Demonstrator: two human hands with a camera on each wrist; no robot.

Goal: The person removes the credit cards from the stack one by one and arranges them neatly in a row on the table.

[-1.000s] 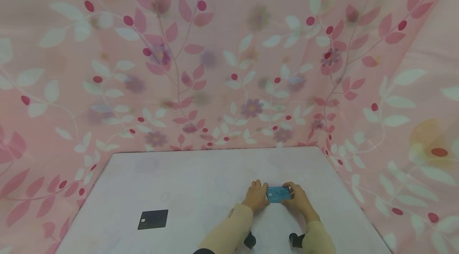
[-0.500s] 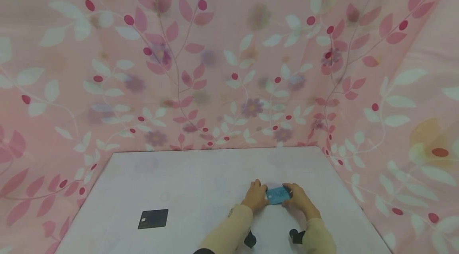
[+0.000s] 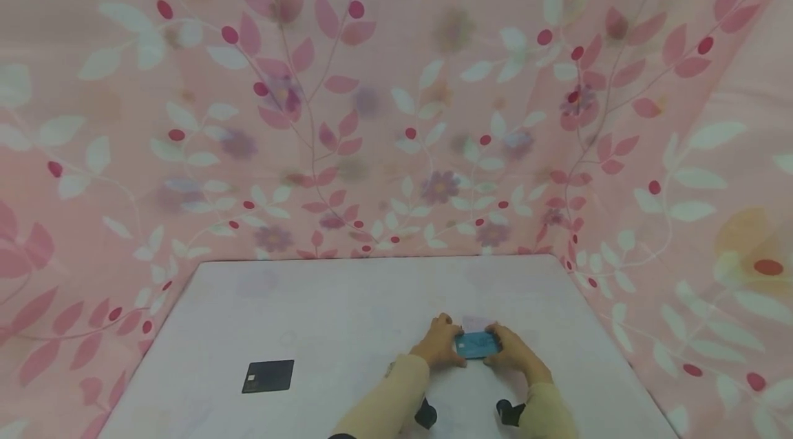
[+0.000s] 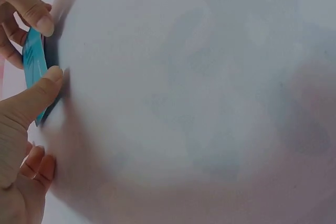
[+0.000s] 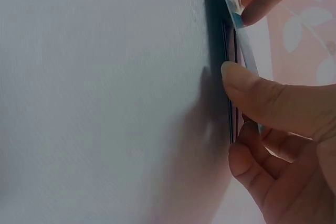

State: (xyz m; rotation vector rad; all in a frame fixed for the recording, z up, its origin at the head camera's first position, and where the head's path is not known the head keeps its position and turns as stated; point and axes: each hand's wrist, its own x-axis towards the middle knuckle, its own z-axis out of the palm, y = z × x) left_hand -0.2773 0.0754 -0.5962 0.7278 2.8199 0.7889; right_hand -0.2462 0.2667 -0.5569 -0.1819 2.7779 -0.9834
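Note:
In the head view, a blue chip card (image 3: 477, 345) sits between my two hands on the right half of the white tabletop. My left hand (image 3: 438, 344) grips its left end, and my right hand (image 3: 513, 351) pinches its right end. The left wrist view shows the card (image 4: 34, 59) tilted up, with both thumbs on its near edge. In the right wrist view, a thin dark-edged layer (image 5: 230, 87) lies against a paler card edge (image 5: 247, 51); whether these are separate cards I cannot tell. My fingers hide the card's ends.
A black chip card (image 3: 268, 376) lies flat on the left part of the white table (image 3: 347, 308). Pink floral cloth (image 3: 384, 95) hangs behind and beside the table. Black wrist-camera mounts (image 3: 426, 414) stick out by the sleeves.
Both hands have drawn the blue card slightly towards me and to the left, and its tilt has changed. The black card stays put. The head view has shifted slightly.

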